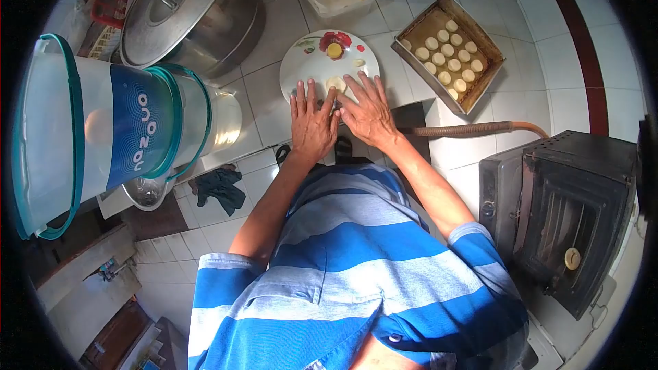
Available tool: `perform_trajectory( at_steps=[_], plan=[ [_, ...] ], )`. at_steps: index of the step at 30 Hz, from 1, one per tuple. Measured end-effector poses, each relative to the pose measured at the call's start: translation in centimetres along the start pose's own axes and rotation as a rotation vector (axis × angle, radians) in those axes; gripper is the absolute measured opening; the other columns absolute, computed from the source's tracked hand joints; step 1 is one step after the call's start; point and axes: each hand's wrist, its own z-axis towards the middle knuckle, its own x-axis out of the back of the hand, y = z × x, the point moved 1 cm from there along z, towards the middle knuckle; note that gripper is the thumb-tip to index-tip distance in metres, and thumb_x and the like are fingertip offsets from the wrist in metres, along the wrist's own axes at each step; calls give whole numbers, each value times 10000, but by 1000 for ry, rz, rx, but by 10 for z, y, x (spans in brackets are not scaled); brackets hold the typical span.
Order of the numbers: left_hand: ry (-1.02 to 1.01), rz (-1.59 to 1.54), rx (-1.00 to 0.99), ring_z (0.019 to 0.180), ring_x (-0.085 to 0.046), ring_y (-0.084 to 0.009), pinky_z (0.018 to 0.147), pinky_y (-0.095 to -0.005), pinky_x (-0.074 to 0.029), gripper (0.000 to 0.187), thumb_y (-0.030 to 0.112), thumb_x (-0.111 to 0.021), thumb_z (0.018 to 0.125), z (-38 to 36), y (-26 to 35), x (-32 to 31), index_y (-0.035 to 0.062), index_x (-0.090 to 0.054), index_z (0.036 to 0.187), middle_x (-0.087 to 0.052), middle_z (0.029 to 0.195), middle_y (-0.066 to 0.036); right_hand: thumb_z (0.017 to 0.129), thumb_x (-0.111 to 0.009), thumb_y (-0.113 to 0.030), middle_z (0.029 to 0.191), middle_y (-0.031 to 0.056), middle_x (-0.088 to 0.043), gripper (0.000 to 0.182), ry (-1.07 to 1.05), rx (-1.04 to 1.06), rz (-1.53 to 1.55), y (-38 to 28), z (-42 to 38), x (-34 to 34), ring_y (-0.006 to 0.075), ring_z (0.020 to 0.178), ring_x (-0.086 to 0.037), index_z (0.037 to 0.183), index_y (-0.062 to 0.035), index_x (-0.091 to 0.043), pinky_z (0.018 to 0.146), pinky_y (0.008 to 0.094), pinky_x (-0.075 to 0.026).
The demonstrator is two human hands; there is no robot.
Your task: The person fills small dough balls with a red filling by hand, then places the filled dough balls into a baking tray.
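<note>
A white plate (295,62) with red flowers painted on it lies on the tiled counter before me. On its near half is a flattened round of pale dough (335,84). My left hand (314,122) reaches over the near rim with fingers stretched out, its index fingertip at the dough's edge. From the other side my right hand (368,111) comes in with fingers spread, fingertips right by the dough. A yellow round piece (334,51) sits on the far part of the plate, and a small dough scrap (360,63) lies right of it.
At the right, a metal baking tin (484,89) holds several pale dough rounds in rows. A lidded steel pot (226,34) and clear plastic buckets (89,123) stand left. Behind is a plastic container (332,0). A hose (466,129) runs toward a black oven (572,199).
</note>
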Motion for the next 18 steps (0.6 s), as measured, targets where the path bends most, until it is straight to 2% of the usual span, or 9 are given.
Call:
perform_trajectory(
  at_steps=[7,9,18],
  plan=[
    [24,6,-8,1525,-208,-526,1227,-650,-197,515,328,-545,1020,0,2,-6,176,-514,1512,-294,1614,-310,996,-563,-317,1544,172,-456,384,-17,-11,-53,6,2,6,447,1477,-343,1327,-150,-659,1235,640,-198],
    [27,14,6,1526,-204,-527,1223,-656,-201,511,329,-547,1020,-1,3,-5,176,-520,1506,-292,1615,-310,1012,-539,-370,1542,170,-465,412,-18,-7,-90,7,3,5,452,1460,-358,1335,-157,-678,1216,646,-233],
    [55,53,21,1535,-180,-522,1215,-674,-201,497,356,-534,1028,2,-2,-5,174,-540,1491,-277,1621,-314,985,-585,-326,1538,183,-455,391,0,39,-65,13,11,3,443,1477,-340,1321,-144,-667,1218,653,-229]
  ],
)
